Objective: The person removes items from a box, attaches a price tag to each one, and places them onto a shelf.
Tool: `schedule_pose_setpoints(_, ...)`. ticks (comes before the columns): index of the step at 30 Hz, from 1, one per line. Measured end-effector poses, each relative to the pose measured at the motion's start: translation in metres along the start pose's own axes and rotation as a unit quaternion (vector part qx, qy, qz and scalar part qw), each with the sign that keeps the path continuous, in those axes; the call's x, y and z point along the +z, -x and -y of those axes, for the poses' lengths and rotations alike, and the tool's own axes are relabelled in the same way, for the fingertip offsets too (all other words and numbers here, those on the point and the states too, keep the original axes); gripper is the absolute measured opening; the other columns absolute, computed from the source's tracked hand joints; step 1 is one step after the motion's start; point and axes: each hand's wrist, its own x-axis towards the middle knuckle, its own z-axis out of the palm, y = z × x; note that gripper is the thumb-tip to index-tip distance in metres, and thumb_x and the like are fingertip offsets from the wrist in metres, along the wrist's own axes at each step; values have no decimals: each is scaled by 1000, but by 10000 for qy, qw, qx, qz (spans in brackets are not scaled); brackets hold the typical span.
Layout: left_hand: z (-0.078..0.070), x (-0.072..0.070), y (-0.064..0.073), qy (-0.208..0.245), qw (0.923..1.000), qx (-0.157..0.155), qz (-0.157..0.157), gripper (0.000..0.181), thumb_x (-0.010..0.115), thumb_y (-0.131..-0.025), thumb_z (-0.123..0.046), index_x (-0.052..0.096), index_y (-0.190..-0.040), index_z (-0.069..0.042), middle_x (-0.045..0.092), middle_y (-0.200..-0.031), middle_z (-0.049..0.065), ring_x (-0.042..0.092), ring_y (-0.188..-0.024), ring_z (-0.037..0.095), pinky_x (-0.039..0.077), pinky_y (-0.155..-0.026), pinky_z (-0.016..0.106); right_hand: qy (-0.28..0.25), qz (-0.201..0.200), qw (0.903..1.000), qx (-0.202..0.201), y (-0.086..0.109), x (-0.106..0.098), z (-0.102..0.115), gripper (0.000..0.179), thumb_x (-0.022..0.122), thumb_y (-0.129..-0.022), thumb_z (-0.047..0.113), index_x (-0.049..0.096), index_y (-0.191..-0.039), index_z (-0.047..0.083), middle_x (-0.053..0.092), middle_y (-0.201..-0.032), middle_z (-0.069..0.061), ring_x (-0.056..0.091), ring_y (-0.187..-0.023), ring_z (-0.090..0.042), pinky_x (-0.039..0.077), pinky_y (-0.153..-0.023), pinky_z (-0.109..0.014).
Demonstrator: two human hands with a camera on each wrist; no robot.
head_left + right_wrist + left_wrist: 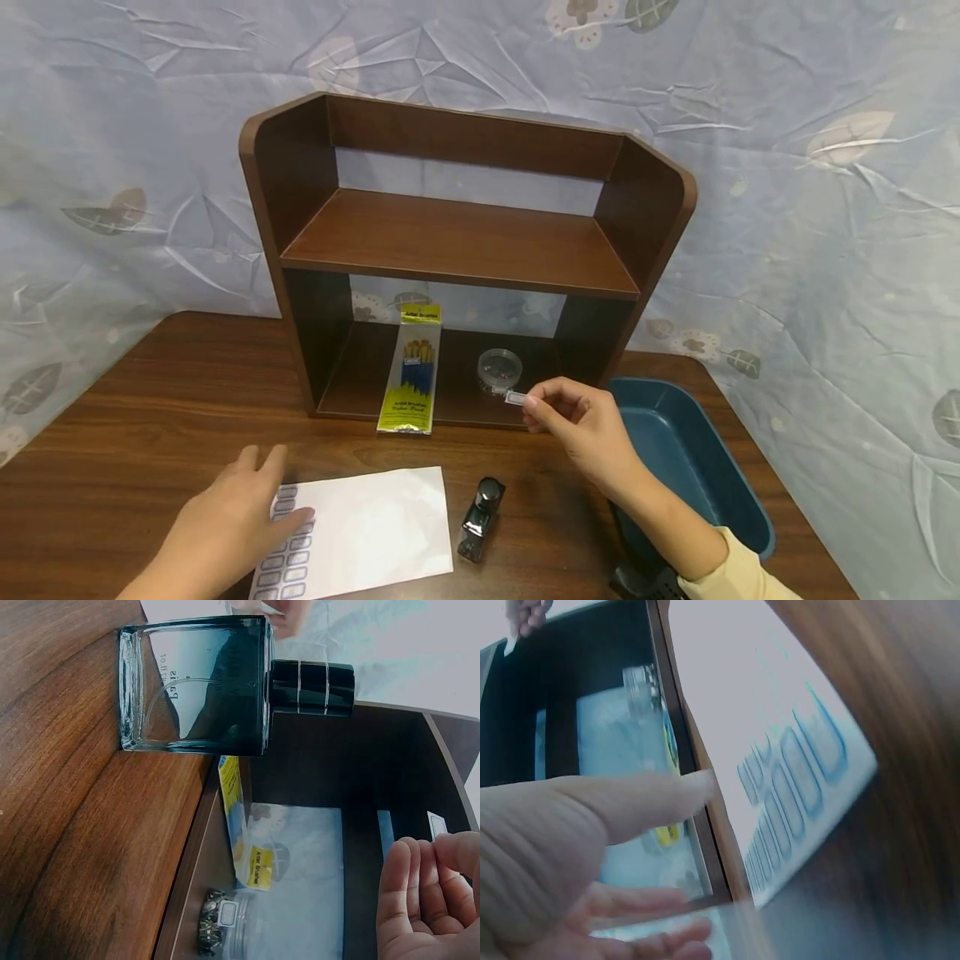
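Observation:
My right hand (581,425) pinches a small white label sticker (516,398) with a dark printed border between thumb and fingertips, in front of the lower shelf. Just beyond it stands a clear round jar (499,369) of small metallic pieces; in the right wrist view a similar label (228,913) is on its side. My left hand (225,521) hovers with spread fingers at the left end of a white label sheet (382,529), holding nothing. To the sheet's right stands a dark glass perfume bottle (480,518) with a black cap.
A brown two-tier shelf (457,237) stands at the back of the wooden table (150,400). A yellow packet of artist brushes (411,375) with a small label leans in its lower tier. The blue tray (678,433) lies right, partly behind my right forearm.

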Motion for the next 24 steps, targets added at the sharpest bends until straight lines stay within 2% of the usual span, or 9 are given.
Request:
schedule_pose_setpoints(2,-10,-1,2,97,9981,351,-502,75,86,-83,-46,58,-133,3,64,-127,35,66,-113,50,59,-82,65,55,6,10000,23,1,-1,0,14,71,-101,15,73,-101,2,74,-92,-19,73,-82,-15,66,-81,-34)
schedule_pose_setpoints(4,-20,-1,3,417,9933,691,-825,57,85,-86,-40,64,-125,-4,71,-119,18,70,-109,37,60,-85,59,113,10,9999,35,2,-1,0,13,71,-101,16,73,-101,3,74,-92,-17,73,-82,-17,65,-80,-32)
schedule_pose_setpoints(6,-30,-1,2,870,9868,995,-935,43,82,-90,-37,67,-120,-11,73,-115,6,72,-108,27,62,-86,51,178,44,9998,55,3,-2,0,12,71,-101,17,74,-100,4,74,-90,-15,73,-82,-18,65,-80,-31)
schedule_pose_setpoints(8,-37,0,1,1368,9775,1319,-914,33,80,-93,-35,68,-117,-16,73,-113,-2,72,-104,19,63,-84,42,208,105,9997,80,3,-3,0,12,71,-100,15,74,-101,4,74,-90,-15,73,-82,-18,64,-79,-30)
schedule_pose_setpoints(12,-51,2,-1,2024,9569,1926,-790,28,73,-99,-37,69,-118,-17,75,-113,-6,73,-100,15,62,-80,30,202,267,9993,192,5,-4,-1,15,71,-100,14,73,-102,-1,75,-92,-17,74,-82,-15,65,-78,-31)
schedule_pose_setpoints(15,-64,3,-2,2335,9437,2271,-581,33,68,-102,-41,68,-123,-15,76,-115,-4,74,-100,16,62,-80,28,187,327,9989,286,6,-5,-2,17,72,-100,15,73,-103,-2,76,-94,-16,75,-82,-18,65,-79,-34)
schedule_pose_setpoints(18,-80,5,-4,2559,9356,2419,-233,41,65,-103,-44,66,-131,-13,76,-119,-1,75,-101,18,63,-83,30,183,362,9986,330,6,-4,-3,16,72,-100,16,73,-102,0,76,-95,-15,75,-83,-21,65,-79,-33)
schedule_pose_setpoints(21,-94,8,-5,2809,9281,2436,185,51,63,-103,-47,62,-139,-11,76,-123,2,75,-105,19,63,-86,31,210,413,9983,356,7,-4,-4,14,72,-100,16,74,-101,2,76,-94,-16,75,-83,-22,65,-78,-31)
schedule_pose_setpoints(24,-105,13,-6,3037,9185,2493,444,57,63,-103,-48,60,-143,-7,75,-129,6,75,-108,21,63,-88,31,281,475,9979,350,8,-4,-5,13,72,-100,17,74,-101,4,76,-94,-17,75,-83,-22,65,-78,-33)
